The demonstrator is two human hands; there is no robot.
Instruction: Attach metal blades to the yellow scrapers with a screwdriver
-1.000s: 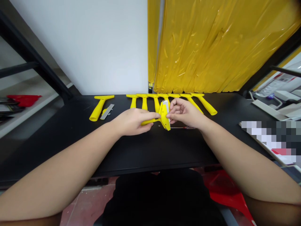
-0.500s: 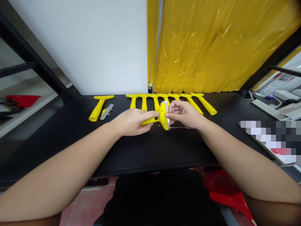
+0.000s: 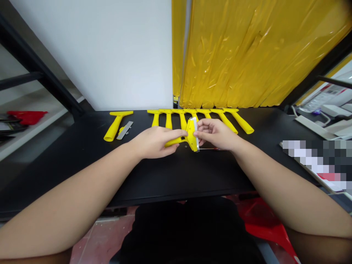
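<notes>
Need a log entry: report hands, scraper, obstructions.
Left hand grips yellow scraper. Right hand pinches its metal strip. Thin tool lies close by, seemingly not blocking.

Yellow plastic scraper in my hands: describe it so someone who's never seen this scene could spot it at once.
Above the middle of the flat black table, the bare left hand and bare right hand hold the yellow plastic scraper. Unlike the T-shaped yellow plastic handles lying behind it, its head shows a silvery strip along one edge.

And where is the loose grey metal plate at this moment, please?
In the head view, the loose grey metal plate lies on the black table, left of the left hand, just right of the leftmost yellow handle.
</notes>
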